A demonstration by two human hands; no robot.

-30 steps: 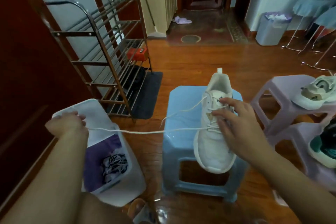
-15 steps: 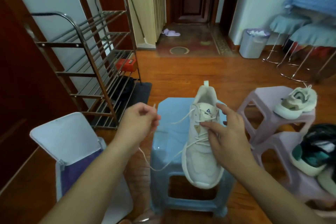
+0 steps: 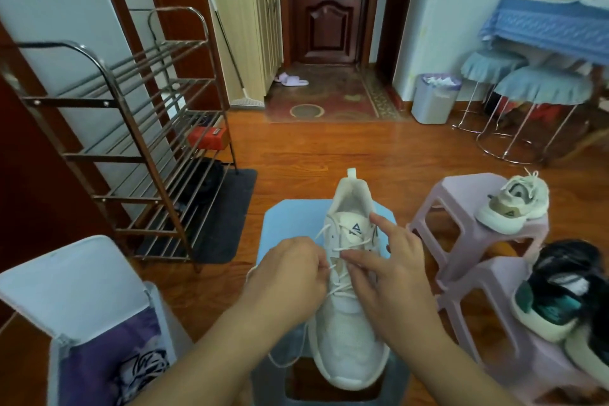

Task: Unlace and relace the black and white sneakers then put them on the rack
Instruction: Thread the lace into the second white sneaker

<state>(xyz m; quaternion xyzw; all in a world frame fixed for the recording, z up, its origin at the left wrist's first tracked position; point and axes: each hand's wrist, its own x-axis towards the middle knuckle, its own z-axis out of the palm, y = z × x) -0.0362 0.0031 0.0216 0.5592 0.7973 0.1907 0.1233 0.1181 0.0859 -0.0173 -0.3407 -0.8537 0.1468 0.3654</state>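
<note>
The left hand (image 3: 290,269) curls its fingers round the thin white shoelace (image 3: 324,231) at the left side of the lacing, pinching it against the eyelets. The right hand (image 3: 392,270) lies over the right side of the same shoe, its thumb and forefinger stretched out onto the crossed laces and gripping nothing that can be seen. Both work on a white mesh sneaker (image 3: 349,316) with a small dark triangle on its tongue, which lies on a pale blue plastic stool (image 3: 290,221) with its toe toward the person and its heel away. A slack loop of lace hangs off the stool's near left edge.

To the right, a lilac plastic stool (image 3: 461,208) carries a second white sneaker (image 3: 514,204), and a nearer lilac stool bears a black and teal sneaker with a cream sole (image 3: 557,293). To the left stands a metal shoe rack of brown bars (image 3: 138,142), with a red box (image 3: 207,137) on a lower shelf. A white open-lidded bin with a purple liner (image 3: 82,316) sits at the near left.
</note>
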